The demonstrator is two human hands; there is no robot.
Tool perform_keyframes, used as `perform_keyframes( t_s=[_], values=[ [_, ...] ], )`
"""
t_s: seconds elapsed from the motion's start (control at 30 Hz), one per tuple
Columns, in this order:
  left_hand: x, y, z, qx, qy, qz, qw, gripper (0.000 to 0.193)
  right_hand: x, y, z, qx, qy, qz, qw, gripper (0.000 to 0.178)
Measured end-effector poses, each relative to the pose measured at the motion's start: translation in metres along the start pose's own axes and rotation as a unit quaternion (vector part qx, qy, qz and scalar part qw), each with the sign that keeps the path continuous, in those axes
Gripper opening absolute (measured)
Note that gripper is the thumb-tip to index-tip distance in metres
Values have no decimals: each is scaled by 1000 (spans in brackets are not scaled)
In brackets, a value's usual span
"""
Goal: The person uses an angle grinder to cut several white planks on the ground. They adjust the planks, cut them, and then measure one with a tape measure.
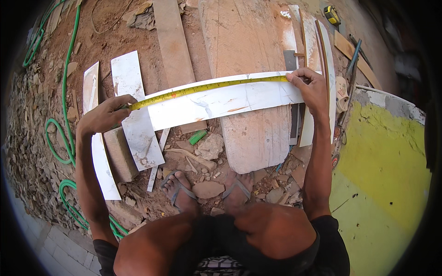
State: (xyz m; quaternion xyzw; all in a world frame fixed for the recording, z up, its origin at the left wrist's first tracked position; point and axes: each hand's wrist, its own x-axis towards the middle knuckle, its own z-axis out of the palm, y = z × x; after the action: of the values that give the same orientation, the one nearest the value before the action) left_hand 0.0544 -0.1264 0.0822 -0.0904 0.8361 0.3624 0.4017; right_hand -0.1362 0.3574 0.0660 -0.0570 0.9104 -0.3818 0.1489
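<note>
A yellow tape measure (184, 91) is stretched along the upper edge of a long white tile strip (221, 100) with grey marbling. My left hand (107, 113) is closed around the tape's left end; most of what sits in the palm is hidden. At the other end, my right hand (311, 87) pinches the tape between thumb and fingers at the strip's right end. The strip lies crosswise over a dusty stone slab (258, 142). Under its left end is another white tile piece (138, 124), beside a brick-like block (120, 154).
More tile strips (323, 69) lie along the right. A second, yellow-and-black tape measure (331, 15) rests at the far right, near a long-handled tool (353, 60). A green hose (71, 92) curls on the left. A green object (198, 136) and rubble lie before my sandalled feet (181, 188).
</note>
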Motion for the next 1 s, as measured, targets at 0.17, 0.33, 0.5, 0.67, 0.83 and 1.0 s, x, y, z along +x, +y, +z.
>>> perform_keyframes(
  t_s=[0.17,0.33,0.5,0.67,0.83,1.0],
  values=[
    [13,2,-7,46,-23,0,999,32,8,17,0,-10,-11,-35,999,22],
    [16,1,-7,34,-43,-15,998,39,10,2,1,-77,-30,-51,995,28],
    [23,6,-7,52,-48,-4,997,43,11,16,0,-51,-20,-60,997,24],
    [30,1,-2,58,-37,20,997,41,13,17,0,-66,-31,-67,995,23],
    [33,3,-7,82,-55,17,995,42,14,21,-4,-67,-32,-86,994,23],
    [29,13,-6,74,-54,14,996,43,15,20,-4,-88,-38,-82,992,24]
  ],
)
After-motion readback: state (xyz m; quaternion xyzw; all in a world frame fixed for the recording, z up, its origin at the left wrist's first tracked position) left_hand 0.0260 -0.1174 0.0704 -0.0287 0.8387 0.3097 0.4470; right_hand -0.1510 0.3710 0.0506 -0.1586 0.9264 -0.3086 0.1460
